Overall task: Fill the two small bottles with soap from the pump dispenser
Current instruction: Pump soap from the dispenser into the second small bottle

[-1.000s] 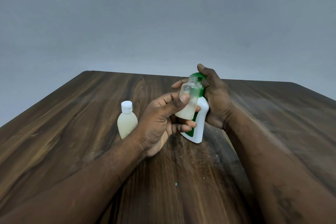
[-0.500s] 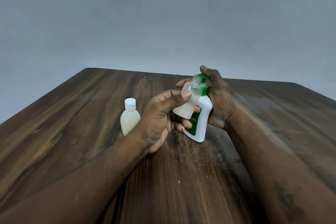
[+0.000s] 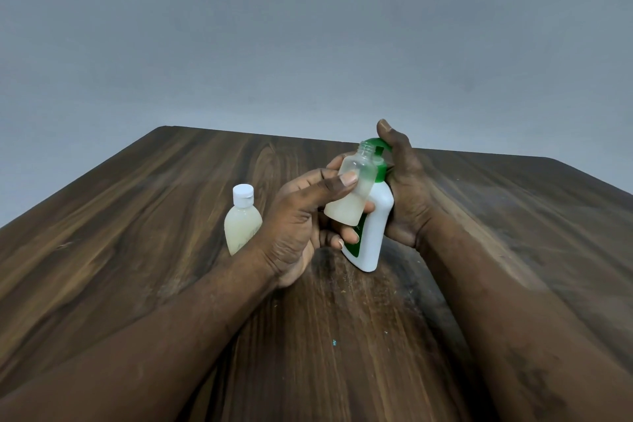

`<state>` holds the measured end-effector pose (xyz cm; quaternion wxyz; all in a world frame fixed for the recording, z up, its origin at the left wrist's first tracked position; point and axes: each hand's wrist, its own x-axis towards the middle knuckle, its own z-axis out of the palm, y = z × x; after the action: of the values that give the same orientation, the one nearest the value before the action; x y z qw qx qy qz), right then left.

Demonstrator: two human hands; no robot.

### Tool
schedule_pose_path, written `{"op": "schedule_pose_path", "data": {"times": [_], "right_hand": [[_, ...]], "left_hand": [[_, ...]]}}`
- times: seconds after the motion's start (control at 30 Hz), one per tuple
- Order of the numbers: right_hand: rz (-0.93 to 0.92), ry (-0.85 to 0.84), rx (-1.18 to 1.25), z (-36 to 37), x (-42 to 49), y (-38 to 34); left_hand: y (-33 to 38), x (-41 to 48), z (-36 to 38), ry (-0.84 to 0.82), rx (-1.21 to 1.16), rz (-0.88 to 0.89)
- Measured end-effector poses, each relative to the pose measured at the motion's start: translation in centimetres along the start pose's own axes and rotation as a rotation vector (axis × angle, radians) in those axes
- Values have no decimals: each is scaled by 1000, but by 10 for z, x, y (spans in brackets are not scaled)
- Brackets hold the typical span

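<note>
My left hand (image 3: 298,223) grips a small clear uncapped bottle (image 3: 351,192), tilted, its lower half filled with pale soap, its open neck up beside the green pump head. My right hand (image 3: 407,188) wraps round the white pump dispenser (image 3: 371,233) with the green pump top (image 3: 378,147); one digit rests on top of the pump. The dispenser leans left with its base on the table. A second small bottle (image 3: 242,223), filled with pale soap and closed with a white cap, stands left of my left hand.
A dark wooden table (image 3: 137,233) carries everything; its far edge runs just behind the hands, and a plain grey wall stands beyond. Small specks lie on the wood near the middle front.
The open bottle's neck has shifted slightly against the pump head, and the dispenser leans a little more. The capped bottle has not moved.
</note>
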<state>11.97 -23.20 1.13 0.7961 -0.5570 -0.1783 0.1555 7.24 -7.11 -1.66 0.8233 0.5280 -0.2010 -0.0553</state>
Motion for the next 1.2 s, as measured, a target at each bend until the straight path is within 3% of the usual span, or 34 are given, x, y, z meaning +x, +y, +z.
{"op": "schedule_pose_path", "data": {"times": [0.2,0.47,0.67,1.2], "right_hand": [[0,67,77,6,-3,-6],[-59,91,-49,7,-6,-10],[-115,285,-222,8,-3,-15],[-128,348,-306,7,0,-13]], "left_hand": [[-3,-2,-2,-24,13,-28],[-1,-2,0,-28,-22,-40],[-3,-3,5,-44,-61,-55],[-4,-3,12,-14,-15,-41]]}}
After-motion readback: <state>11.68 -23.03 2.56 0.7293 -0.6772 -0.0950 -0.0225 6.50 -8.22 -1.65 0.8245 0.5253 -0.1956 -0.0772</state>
